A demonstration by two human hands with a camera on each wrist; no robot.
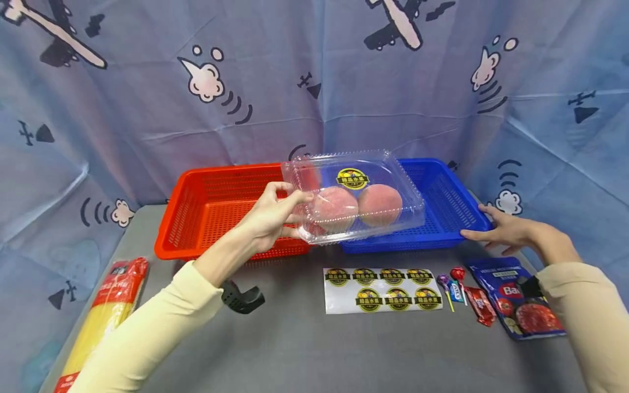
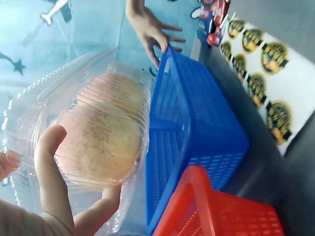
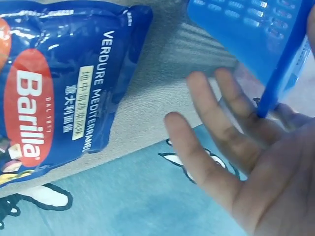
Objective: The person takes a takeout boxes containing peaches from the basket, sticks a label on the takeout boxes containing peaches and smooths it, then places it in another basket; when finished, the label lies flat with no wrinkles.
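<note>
From my remote feed: left hand (image 1: 269, 217) grips the near-left corner of a clear clamshell box (image 1: 355, 195), thumb on top, fingers curled under, holding it in the air above where the red basket (image 1: 216, 213) and blue basket (image 1: 437, 204) meet, w/ most of the box hanging over the blue one's left half. Inside sit two pinkish peaches (image 1: 357, 206) side by side, touching; a round yellow-black sticker (image 1: 352, 178) sits on the lid. Left wrist view shows the thumb (image 2: 49, 172) pressed on the ribbed plastic right over the nearer peach (image 2: 101, 142). Right hand (image 1: 503, 230) is flat, fingers straight & spread, resting against the blue basket's near-right corner, holding nothing; right wrist view confirms the palm (image 3: 256, 162) against the basket's corner edge. The two baskets stand side by side along the table's (image 1: 304, 338) far edge, touching. At the near-centre of the table lies a sheet of matching stickers (image 1: 382, 290), two rows. Right of it, near the right edge: two lollipops (image 1: 453, 284), a small red sachet (image 1: 480, 305) & a blue Barilla pouch (image 1: 518, 305), just beside the right wrist. Along the left edge lies a long pack of spaghetti (image 1: 105, 316). A black clip-like piece (image 1: 242, 297) sits under the left forearm; can't tell what it is.
</note>
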